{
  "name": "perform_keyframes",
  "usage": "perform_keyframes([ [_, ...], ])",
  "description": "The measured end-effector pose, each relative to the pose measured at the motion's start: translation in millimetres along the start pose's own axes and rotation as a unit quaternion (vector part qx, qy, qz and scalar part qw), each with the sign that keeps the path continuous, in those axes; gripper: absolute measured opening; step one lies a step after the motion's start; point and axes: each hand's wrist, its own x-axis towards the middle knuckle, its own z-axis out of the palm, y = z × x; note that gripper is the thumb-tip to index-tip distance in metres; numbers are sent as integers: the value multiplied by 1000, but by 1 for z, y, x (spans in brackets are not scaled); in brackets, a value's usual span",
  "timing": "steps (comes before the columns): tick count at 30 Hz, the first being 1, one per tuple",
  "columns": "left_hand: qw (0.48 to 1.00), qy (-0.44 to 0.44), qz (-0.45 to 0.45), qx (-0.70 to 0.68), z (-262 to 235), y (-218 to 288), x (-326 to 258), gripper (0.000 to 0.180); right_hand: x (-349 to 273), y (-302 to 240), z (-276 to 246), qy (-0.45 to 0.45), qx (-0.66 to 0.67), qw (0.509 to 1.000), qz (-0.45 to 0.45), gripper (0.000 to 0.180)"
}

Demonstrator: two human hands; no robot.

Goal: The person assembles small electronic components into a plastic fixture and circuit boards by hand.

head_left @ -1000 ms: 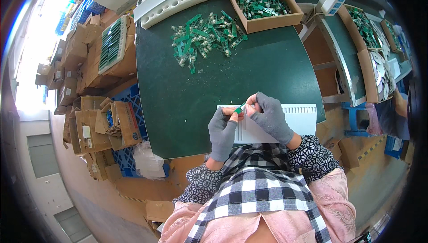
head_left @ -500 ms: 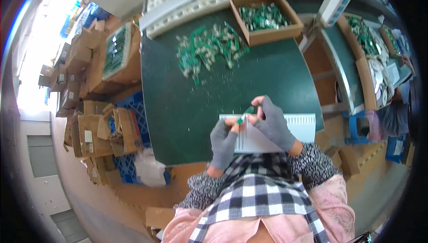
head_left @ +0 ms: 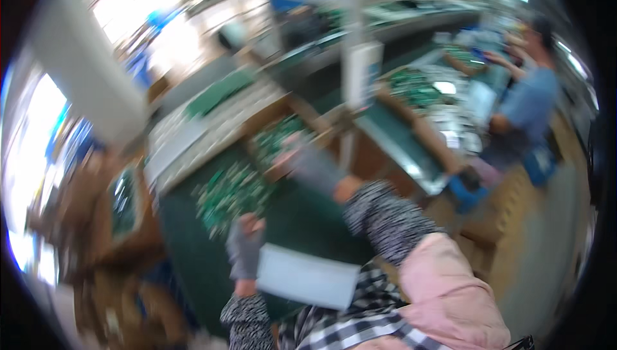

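Note:
My right hand point(head_left: 310, 165), in a grey fingerless glove, is stretched forward over the near side of a cardboard box point(head_left: 277, 171) holding small green circuit boards point(head_left: 281, 136). Motion smears its fingers, so their grip does not show. At the near edge of a loose heap of green circuit boards point(head_left: 231, 197) is my left hand point(head_left: 245, 246), also gloved. Its fingers look curled in, and what they may hold is hidden. Beside the left hand, a white rectangular tray or board point(head_left: 307, 277) lies at the front of the dark green table point(head_left: 189, 231).
A pale panel with rows of round marks point(head_left: 222, 124) lies behind the heap. On the right, a person in a blue top point(head_left: 528, 96) sits at another bench with boxed boards point(head_left: 416, 89). A white post point(head_left: 361, 77) rises between the benches. Cartons point(head_left: 122, 305) stand at left.
The view has swung up and right. My hands, earlier together around a small green circuit board over the white tray, are apart; the right has reached forward to the box, the left toward the heap.

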Motion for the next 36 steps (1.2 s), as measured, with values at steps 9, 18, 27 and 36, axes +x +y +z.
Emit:
perform_keyframes([
  [9,968,-50,-30,244,20,-58,56,29,-58,-86,22,-111,472,838,251,25],
  [18,996,38,-5,86,-6,28,5,13,-43,-113,16,-126,462,826,296,30],
  [27,980,-152,52,115,-46,36,-70,55,-68,-125,1,-111,522,806,256,30],
  [36,962,-110,-1,250,2,48,-132,66,-97,-108,-51,-238,328,914,24,21],
])
